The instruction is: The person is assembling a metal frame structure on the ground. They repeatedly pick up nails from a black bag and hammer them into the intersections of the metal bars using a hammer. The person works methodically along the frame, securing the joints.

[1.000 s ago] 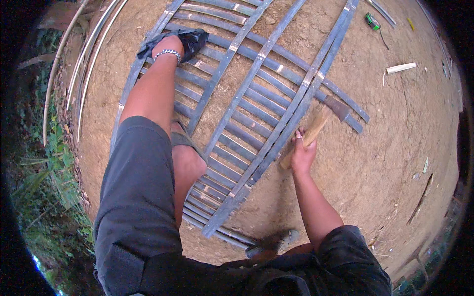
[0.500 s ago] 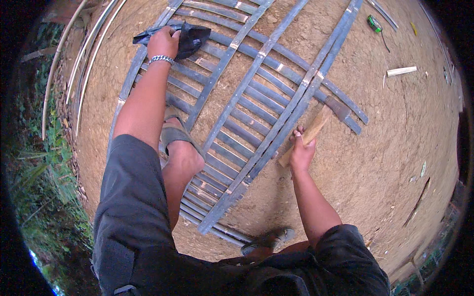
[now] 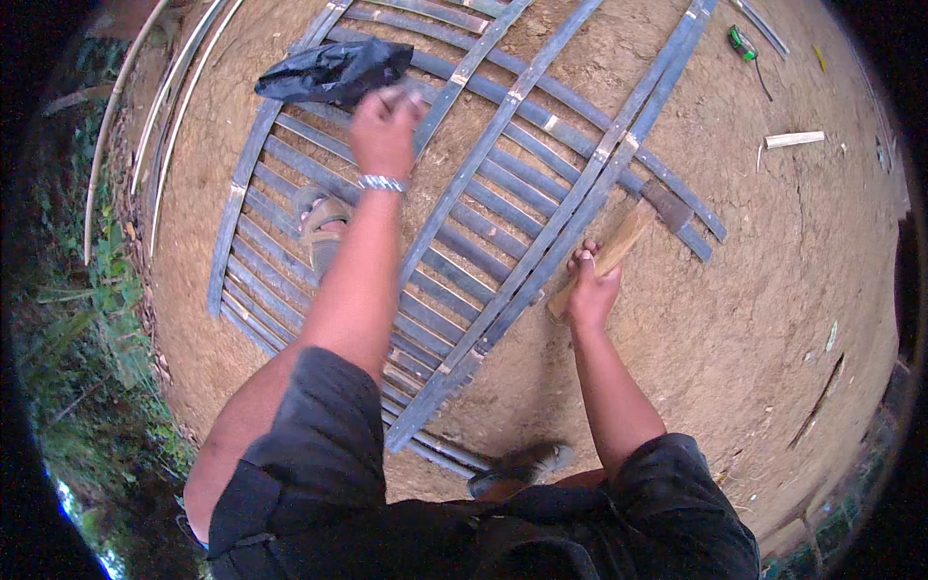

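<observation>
My left hand point(image 3: 382, 145), a chain bracelet at its wrist, is over the lattice of dark slats, just below a crumpled black plastic bag point(image 3: 333, 72). Its fingers are smeared by motion, so whether they hold anything cannot be made out. My right hand point(image 3: 592, 290) is closed round the wooden handle of a hammer point(image 3: 628, 232), whose brown head points up and right beside the frame's right rail. The slatted frame point(image 3: 507, 208), with long rails nailed across many split strips, lies on the ground. My sandalled left foot point(image 3: 324, 222) rests on it.
Bare dirt point(image 3: 754, 319) surrounds the frame. A green tape measure point(image 3: 742, 43) and a short pale stick point(image 3: 795, 139) lie at the upper right. Long thin poles point(image 3: 179, 116) lie at the left, next to green plants point(image 3: 106, 338). My other foot point(image 3: 522, 466) stands below the frame.
My left hand has let go of the black plastic bag and moved right and down from it. The bag stays on the slats. The right hand and hammer have hardly moved.
</observation>
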A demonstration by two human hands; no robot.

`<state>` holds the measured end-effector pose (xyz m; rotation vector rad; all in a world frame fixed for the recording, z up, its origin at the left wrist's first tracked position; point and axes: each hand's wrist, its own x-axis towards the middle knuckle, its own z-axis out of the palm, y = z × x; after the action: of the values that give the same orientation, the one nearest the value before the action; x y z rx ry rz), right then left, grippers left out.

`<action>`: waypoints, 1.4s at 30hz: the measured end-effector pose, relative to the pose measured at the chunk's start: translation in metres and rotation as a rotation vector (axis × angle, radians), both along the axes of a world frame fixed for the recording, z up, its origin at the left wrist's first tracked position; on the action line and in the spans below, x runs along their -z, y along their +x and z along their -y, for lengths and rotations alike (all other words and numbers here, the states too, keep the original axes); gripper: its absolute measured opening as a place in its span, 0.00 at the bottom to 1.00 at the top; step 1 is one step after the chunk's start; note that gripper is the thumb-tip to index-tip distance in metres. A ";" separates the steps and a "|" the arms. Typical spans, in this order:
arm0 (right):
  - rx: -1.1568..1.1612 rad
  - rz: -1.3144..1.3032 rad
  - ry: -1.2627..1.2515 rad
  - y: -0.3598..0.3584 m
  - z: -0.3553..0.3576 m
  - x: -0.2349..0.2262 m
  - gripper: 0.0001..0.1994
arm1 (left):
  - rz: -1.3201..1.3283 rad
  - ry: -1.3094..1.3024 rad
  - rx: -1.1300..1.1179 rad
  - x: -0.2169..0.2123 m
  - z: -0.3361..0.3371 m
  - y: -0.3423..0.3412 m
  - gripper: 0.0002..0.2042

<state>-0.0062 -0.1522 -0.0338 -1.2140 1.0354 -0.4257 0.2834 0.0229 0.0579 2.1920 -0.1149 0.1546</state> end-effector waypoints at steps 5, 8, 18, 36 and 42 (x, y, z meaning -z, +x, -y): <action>0.010 0.052 0.045 0.000 0.000 0.004 0.10 | -0.276 -0.427 0.032 0.057 0.017 -0.072 0.11; 0.017 0.044 0.047 0.001 0.000 0.000 0.11 | -0.232 -0.468 0.017 0.074 0.016 -0.078 0.10; 0.006 0.006 0.024 -0.001 0.003 0.003 0.12 | -0.006 0.060 0.067 0.083 0.020 -0.072 0.10; -0.008 -0.036 -0.069 -0.004 0.005 0.013 0.12 | 0.045 0.081 0.129 0.097 0.020 -0.070 0.08; -0.396 -0.270 -0.386 -0.007 0.002 -0.022 0.14 | 0.094 0.178 0.133 0.093 0.017 -0.074 0.06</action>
<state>-0.0135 -0.1544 -0.0122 -1.8197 0.9306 -0.1538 0.2096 0.0054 -0.0347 2.3459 -0.3378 0.1786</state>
